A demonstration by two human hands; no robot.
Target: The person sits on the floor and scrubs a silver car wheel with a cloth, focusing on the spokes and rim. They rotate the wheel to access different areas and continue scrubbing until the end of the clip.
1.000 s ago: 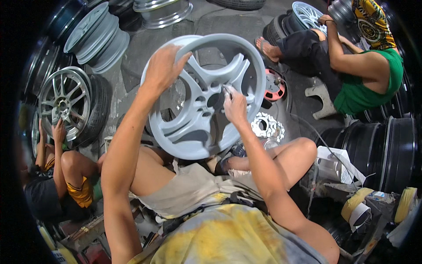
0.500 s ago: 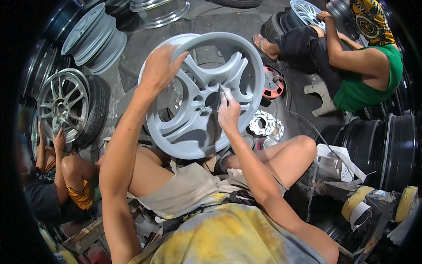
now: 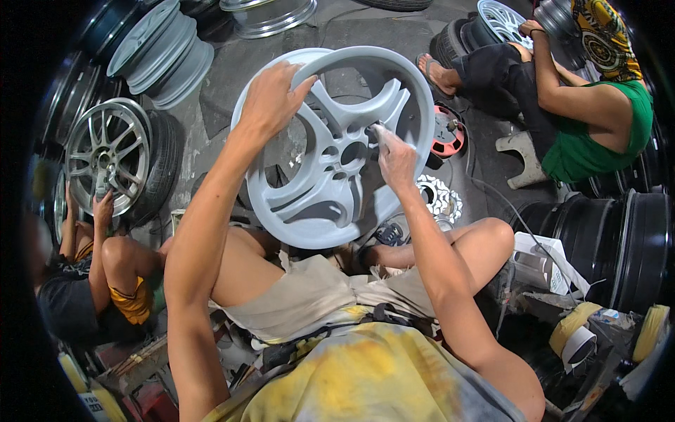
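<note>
A grey alloy wheel rim (image 3: pixel 330 116) with split spokes leans upright in front of my lap, its face toward me. My left hand (image 3: pixel 274 102) grips its upper left edge, thumb over the lip and fingers reaching behind. Whitish with dust, my right hand (image 3: pixel 397 158) has its fingers pressed together against the spoke just right of the centre bore. Whatever is pinched in those fingertips is too small to make out.
A red round device (image 3: pixel 447 131) with a cable lies right of the rim, near a pale patterned ring (image 3: pixel 441 200). A person in green (image 3: pixel 605 130) works at the upper right, another person (image 3: pixel 77 295) at the left. Black wheels (image 3: pixel 640 246) stand at the right.
My right hand has moved slightly up and right around the lug holes. The view has shifted a little, so the rim appears further right. My left hand keeps its grip.
</note>
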